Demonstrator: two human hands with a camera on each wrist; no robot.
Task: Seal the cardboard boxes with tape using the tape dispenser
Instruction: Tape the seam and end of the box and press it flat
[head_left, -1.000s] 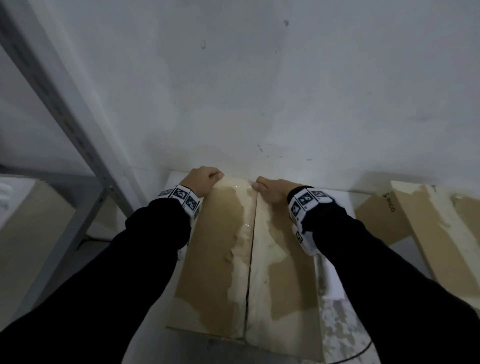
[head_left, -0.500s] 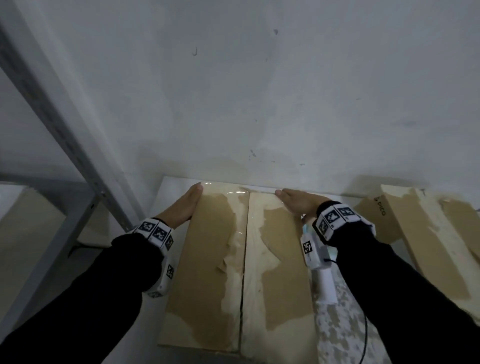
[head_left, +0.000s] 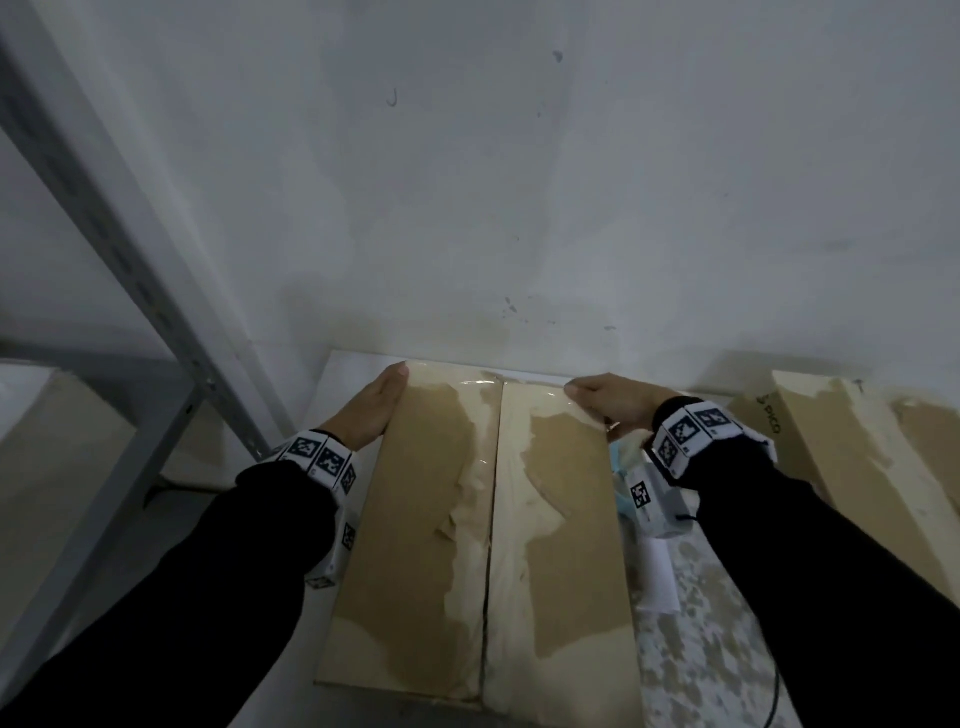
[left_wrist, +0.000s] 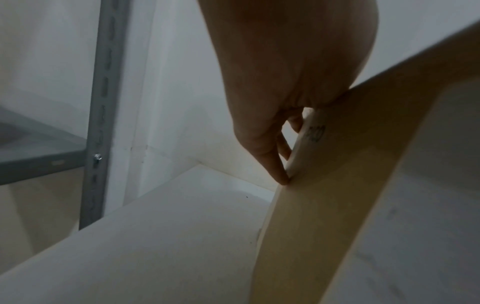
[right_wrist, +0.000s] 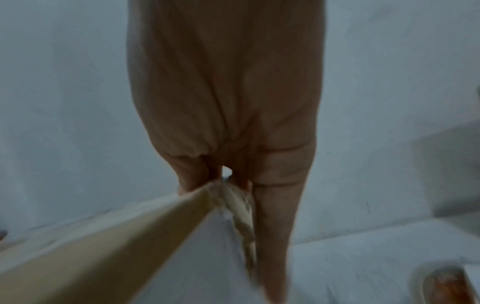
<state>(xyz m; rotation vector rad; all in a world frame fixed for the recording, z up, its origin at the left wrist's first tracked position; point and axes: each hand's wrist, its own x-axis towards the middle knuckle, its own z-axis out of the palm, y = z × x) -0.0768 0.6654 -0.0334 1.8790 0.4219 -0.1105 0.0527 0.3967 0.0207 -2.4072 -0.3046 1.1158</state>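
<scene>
Both hands had slid back along the box's long sides since half a second before. The left hand (head_left: 371, 413) lay flat against the left side of the cardboard box (head_left: 431, 499), fingers (left_wrist: 272, 164) straight and pressing the wall. The right hand (head_left: 613, 402) rested on the far right corner, its fingers extended down the side. Clear tape (head_left: 480, 387) glistened across the far edge. The box stood on the white bench (head_left: 332, 384), against the wall (head_left: 519, 208).

Cardboard box (head_left: 467, 519) flaps shut, left hand (head_left: 371, 413) and right hand (head_left: 613, 402) flat at far corners
</scene>
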